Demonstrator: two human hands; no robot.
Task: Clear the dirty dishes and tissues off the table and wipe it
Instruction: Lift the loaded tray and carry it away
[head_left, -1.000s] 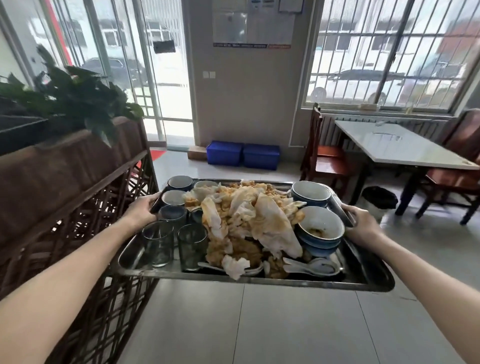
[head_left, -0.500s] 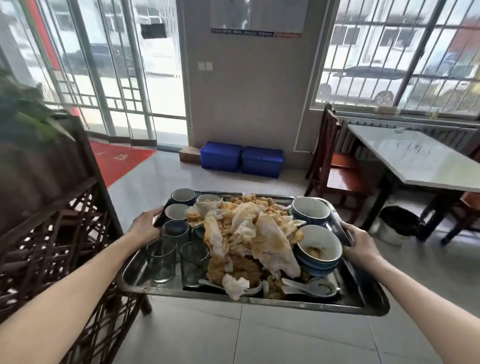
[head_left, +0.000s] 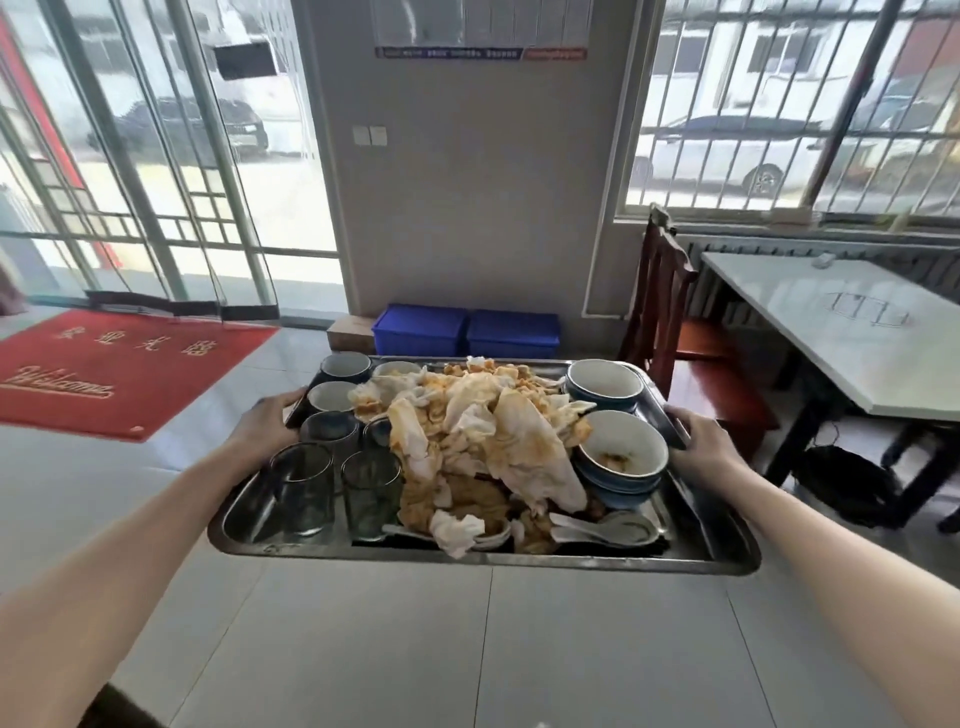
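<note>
I see both arms stretched forward, my left hand (head_left: 267, 423) and right hand (head_left: 706, 447) each clasping a side rim of the steel tray (head_left: 249, 519), carried above the floor. On it sit glasses (head_left: 301, 488), stained tissues (head_left: 498, 447) and stacked bowls (head_left: 621, 460). Beyond the tray's left, a red mat (head_left: 104, 369) reads "Welcome".

Both bare forearms reach forward from the lower corners, elbows out of view, wrists roughly level; the left hand (head_left: 267, 423) is curled over one side edge of the tray (head_left: 249, 525), thumb on top along the rim, fingers hidden beneath; the right hand (head_left: 704, 447) mirrors it on the opposite edge, thumb lying over the rim, fingers wrapped under out of sight; each grip is closed on the metal, the two hands well apart at about the same height.
</note>
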